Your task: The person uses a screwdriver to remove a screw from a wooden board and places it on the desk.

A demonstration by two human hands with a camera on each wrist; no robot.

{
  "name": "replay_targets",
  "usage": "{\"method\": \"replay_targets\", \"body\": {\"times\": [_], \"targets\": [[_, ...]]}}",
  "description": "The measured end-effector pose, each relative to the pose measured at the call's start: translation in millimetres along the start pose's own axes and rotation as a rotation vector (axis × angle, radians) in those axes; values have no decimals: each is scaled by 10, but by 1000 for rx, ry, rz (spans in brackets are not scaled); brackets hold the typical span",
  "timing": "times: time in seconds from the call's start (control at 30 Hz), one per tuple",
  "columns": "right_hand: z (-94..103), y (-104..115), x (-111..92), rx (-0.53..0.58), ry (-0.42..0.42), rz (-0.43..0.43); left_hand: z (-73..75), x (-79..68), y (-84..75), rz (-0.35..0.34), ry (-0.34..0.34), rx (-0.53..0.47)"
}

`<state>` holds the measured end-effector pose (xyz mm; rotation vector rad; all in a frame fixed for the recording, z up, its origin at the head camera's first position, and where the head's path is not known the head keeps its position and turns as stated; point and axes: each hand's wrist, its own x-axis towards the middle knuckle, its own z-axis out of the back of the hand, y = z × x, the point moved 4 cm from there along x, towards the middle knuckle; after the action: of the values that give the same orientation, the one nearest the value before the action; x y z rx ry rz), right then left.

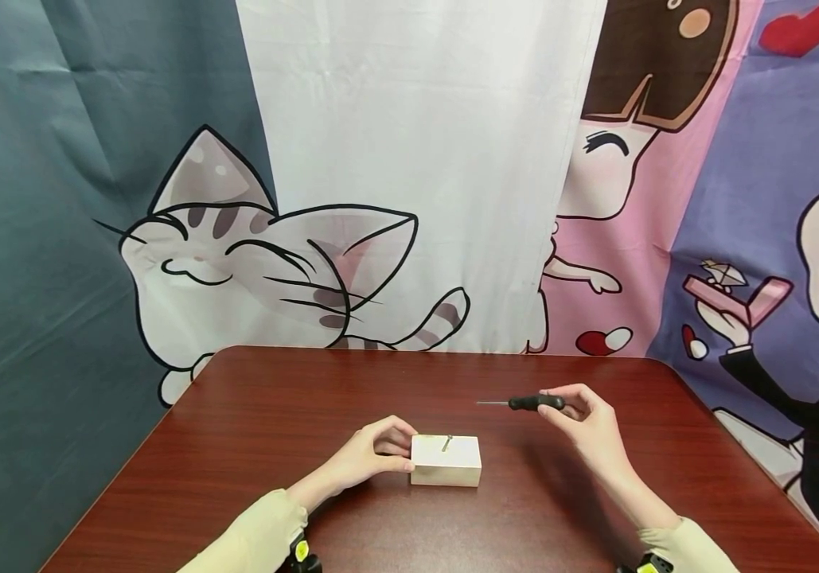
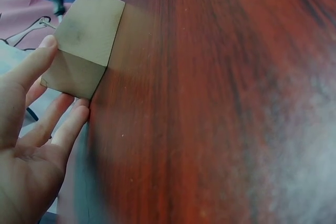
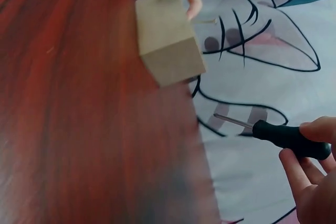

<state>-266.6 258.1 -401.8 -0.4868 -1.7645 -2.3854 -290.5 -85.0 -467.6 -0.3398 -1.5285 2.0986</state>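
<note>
A pale wooden block (image 1: 445,474) lies on the table in the middle of the head view. From its top face a screw (image 1: 447,444) sticks up, also seen side-on as a thin screw (image 3: 206,21) in the right wrist view. My left hand (image 1: 369,455) grips the block's left end, thumb at the near side and fingers round the far side. To the right, my right hand (image 1: 590,426) holds a screwdriver (image 1: 534,403) by its black handle, raised above the table. Its metal shaft (image 3: 233,121) points left, apart from the block and screw.
The dark red wooden table (image 1: 294,398) spreads around both hands. Behind its far edge hangs a printed cloth backdrop (image 1: 409,119) with cartoon figures.
</note>
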Motion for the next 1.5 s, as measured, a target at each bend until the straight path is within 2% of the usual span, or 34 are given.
{"method": "replay_targets", "body": {"times": [0.27, 0.6, 0.73, 0.93, 1.1, 1.33, 1.43, 1.5], "targets": [[129, -125, -139, -180, -6, 15, -1, -3, -1, 4, -4, -5], [168, -183, -221, -306, 11, 25, -1, -10, 11, 21, -9, -12], [166, -201, -237, -398, 36, 31, -6, -12, 13, 27, -8, -18], [125, -216, -285, -499, 106, 80, -8, -20, 9, 33, -6, -18], [84, -241, -320, -553, 203, 33, -10, -19, -7, 25, 4, 2], [54, -283, -352, -634, 315, -41, 3, 16, -63, -33, 39, 49], [48, -301, -365, -617, 355, -55, 24, 33, -114, -49, 11, 85], [47, -312, -372, -601, 378, -51, 42, 43, -164, -62, -33, 126]]}}
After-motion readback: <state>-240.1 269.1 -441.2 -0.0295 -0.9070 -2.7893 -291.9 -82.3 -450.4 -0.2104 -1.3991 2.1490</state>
